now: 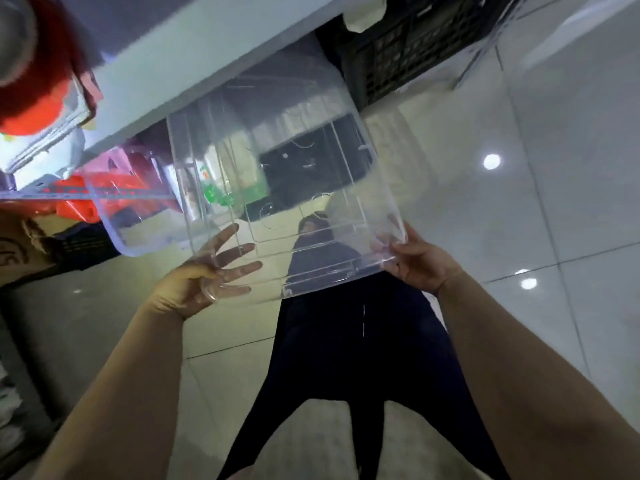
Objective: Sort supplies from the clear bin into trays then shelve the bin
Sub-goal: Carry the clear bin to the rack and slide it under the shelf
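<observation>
the left hand (204,282) was seen with its fingers (239,251) spread wide and straight, laid flat against the near left side of the clear bin (294,150) and viewed partly through the plastic. the right hand (419,265) was curled round the bin's near right corner, the rim being gripped there between its fingers and the palm. both bare forearms were stretched forward from the lower edge of the view.

the clear bin was held between the two hands, off the floor and tilted, with its far end brought up to the edge of a pale shelf board (180,64). just to its left a second clear container (138,216) was seen, with red and orange items (79,199) packed inside. a green-labelled packet (214,195) was seen through the bin's walls; whether it lay in the bin or behind it could not be told. a red fuzzy object (34,81) was blurred at the upper left, and part of a cardboard box (20,247) was shown at the left edge. a black lattice crate (415,46) was set on the floor beyond the bin. below the bin, dark trousers (346,341) were seen over a glossy pale tiled floor (554,202).
</observation>
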### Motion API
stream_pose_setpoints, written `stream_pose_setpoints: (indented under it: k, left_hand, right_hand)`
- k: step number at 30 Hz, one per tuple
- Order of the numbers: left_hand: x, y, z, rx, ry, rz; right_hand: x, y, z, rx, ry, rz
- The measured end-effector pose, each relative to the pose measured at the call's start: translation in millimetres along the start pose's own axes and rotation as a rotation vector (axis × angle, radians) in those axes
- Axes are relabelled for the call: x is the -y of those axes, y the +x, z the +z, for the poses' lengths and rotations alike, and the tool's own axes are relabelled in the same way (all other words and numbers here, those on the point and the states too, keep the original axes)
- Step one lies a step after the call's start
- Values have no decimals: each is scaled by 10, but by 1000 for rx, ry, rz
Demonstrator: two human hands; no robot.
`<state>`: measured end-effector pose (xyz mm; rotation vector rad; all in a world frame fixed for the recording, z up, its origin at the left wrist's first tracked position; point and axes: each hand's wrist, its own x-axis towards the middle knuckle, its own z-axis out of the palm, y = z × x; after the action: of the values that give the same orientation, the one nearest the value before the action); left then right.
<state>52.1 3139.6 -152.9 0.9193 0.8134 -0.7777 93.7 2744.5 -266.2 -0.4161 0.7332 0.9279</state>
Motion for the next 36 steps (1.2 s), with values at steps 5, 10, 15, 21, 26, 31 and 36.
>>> stream_pose_setpoints:
  k: [5, 10, 15, 21, 26, 31, 36]
  left_hand:
    - [180, -218, 4, -461, -55, 140]
    - [383, -391, -223, -705, 54, 176]
    - [245, -456, -714, -702, -55, 261]
    - [-96, -526, -1491, -747, -22, 326]
    - [-461, -460, -2001, -753, 176, 379]
    - [-658, -324, -2344, -624, 228, 309]
    - [-637, -117, -2488, -605, 184, 198]
  right_hand:
    - [-186, -178, 333, 16, -74, -49]
    - [-362, -87, 765, -21, -291, -94]
    - [-647, 209, 1263, 58, -234, -114]
    - [-1135, 715, 1879, 2, -338, -236]
    - [-1333, 1218, 2282, -44, -523, -339]
    - [-1289, 1692, 2510, -171, -591, -409]
    - [-1255, 1854, 2455, -381, -748, -300]
